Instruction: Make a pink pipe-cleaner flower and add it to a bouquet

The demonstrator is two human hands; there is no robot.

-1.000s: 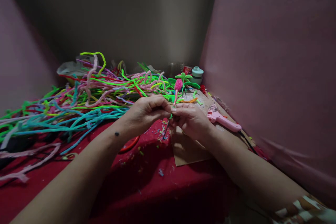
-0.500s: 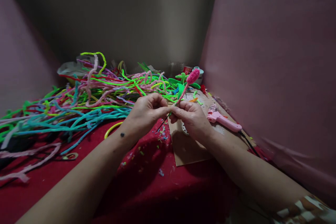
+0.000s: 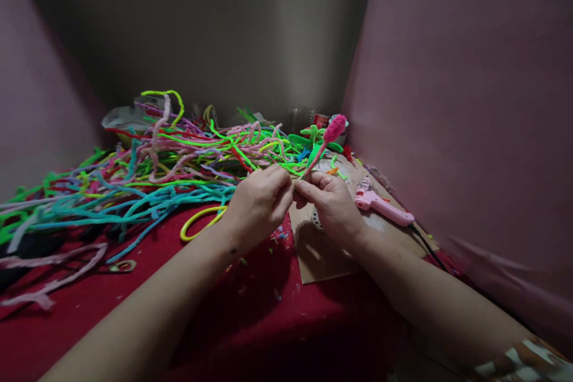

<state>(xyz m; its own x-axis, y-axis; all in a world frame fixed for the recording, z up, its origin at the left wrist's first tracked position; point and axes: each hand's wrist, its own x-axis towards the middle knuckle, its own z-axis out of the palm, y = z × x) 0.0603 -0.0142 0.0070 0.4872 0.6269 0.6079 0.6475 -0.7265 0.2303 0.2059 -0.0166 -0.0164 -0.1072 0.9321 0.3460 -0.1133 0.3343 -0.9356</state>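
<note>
where the two bare hands come together at the centre of the frame, a slender, pink, fuzzy stem (image 3: 316, 159) rises obliquely toward the upper right and ends in an oblong, magenta, plush-textured bud (image 3: 335, 129). the right hand (image 3: 330, 200) pinches the lower end of the stem between thumb and forefinger, its other fingers curled beneath. the left hand (image 3: 260, 196), back turned to the viewer, has its fingers drawn in close beside the right fingertips; whether it grips anything cannot be told, its fingertips being hidden.

from the left edge to the centre of the frame extends a tangled heap of multicoloured, fuzzy pipe cleaners (image 3: 188, 152), with turquoise lengths along its near side. a smooth, bright yellow loop (image 3: 184, 228) lies just beside the left forearm, and a bent, pale pink, fuzzy strand (image 3: 71, 273) occupies the lower left.

right of centre, a flat, brown cardboard sheet (image 3: 320, 262) lies partly below the right hand. upon it, toward the right of the frame, rests a pink, pistol-shaped glue gun (image 3: 382, 210) with a black cord (image 3: 425, 242) trailing to the lower right. a deep red cloth (image 3: 264, 322), flecked with small coloured scraps, covers the surface at lower centre.
</note>
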